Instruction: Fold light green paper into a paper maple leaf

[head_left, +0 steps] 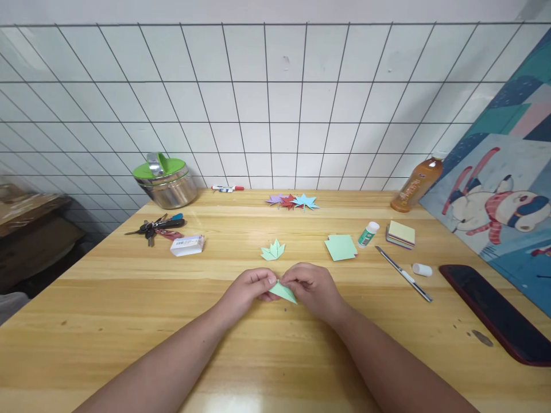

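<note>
A small piece of light green folded paper is pinched between my two hands, just above the wooden table. My left hand grips its left side with thumb on top. On the upper right, the fingertips of my right hand close on the paper's edge. One pointed corner of the paper hangs down toward me. Just beyond my hands lies a pale green folded paper leaf with several points. A stack of square green paper rests to the right of it.
Purple, red and blue paper leaves lie near the wall. On the right are a glue stick, its cap, a utility knife, sticky notes, a bottle and a dark tray. Keys, a small box and a pot stand left.
</note>
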Tool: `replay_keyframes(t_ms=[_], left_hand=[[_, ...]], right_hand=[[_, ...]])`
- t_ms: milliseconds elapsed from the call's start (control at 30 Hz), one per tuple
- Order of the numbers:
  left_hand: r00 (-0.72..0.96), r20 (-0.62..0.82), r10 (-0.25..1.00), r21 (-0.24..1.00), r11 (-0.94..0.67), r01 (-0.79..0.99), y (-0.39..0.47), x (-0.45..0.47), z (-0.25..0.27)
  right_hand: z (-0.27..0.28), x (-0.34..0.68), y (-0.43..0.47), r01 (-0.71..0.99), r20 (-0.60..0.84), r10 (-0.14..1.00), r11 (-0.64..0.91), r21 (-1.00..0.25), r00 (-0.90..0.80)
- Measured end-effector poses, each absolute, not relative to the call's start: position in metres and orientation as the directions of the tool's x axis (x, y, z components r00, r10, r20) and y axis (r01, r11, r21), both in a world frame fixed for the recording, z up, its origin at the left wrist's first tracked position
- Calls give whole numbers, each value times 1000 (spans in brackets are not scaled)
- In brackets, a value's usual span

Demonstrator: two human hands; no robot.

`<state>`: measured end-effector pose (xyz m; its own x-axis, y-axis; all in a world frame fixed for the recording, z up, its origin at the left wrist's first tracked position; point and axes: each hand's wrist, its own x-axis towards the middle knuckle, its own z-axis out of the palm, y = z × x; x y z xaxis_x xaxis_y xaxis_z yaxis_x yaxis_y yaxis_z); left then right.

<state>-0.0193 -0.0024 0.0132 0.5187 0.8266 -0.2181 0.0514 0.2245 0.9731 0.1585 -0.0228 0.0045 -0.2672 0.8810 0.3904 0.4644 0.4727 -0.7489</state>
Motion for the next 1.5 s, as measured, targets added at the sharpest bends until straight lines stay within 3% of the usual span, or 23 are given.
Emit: replay_keyframes(t_ms=[267, 433, 567, 933, 1500], left_hand=[[501, -226, 835, 973, 221, 71, -1, -16, 9], [425, -108, 899, 980, 25, 196, -1, -17, 8], [402, 6, 916, 920, -162, 356, -4, -18, 7], [421, 80, 904, 826, -296, 479, -9, -17, 12], [441, 73, 895, 818, -306, 486, -9, -16, 13]], right_hand=[[2, 160, -24, 465, 403, 860, 509, -725, -313], [6, 157, -26, 255, 145, 968, 196, -947, -205], [7, 153, -25, 159, -33, 983, -4, -987, -183], [4, 155, -20, 56, -69, 975, -59, -997, -213], [-2, 157, -18, 55, -120, 967, -110, -992, -224]])
